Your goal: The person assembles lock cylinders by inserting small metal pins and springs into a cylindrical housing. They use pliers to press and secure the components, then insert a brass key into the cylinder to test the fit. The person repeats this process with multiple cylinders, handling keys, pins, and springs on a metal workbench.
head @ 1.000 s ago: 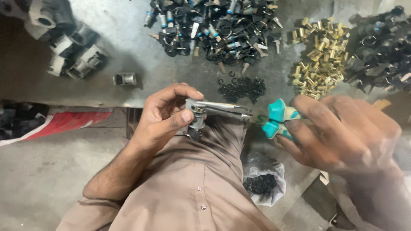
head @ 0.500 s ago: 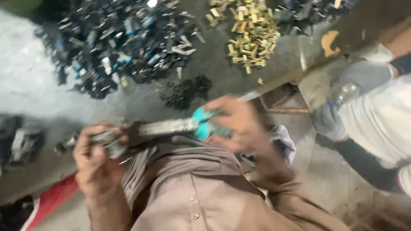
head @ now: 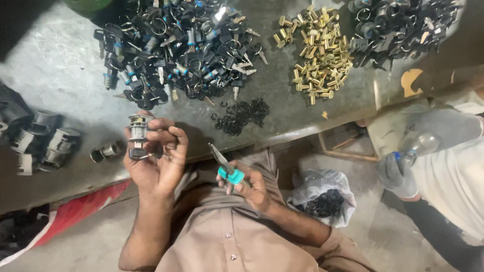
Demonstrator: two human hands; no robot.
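Head view. One left hand (head: 154, 163) is raised over the bench (head: 60, 75) edge, fingers closed around one metal lock cylinder (head: 137, 133), held upright. One right hand (head: 249, 189) is lower, near the lap, closed on one pair of teal-handled pliers (head: 228, 167), tips pointing up-left and well apart from the cylinder. On the bench: two dark heaps of keys (head: 186, 45), one heap of brass parts (head: 320, 50), one small pile of black rings (head: 242, 113). One clear bag (head: 325, 196) lies by the knee. Half a second earlier the pliers reached the cylinder; now they are separated.
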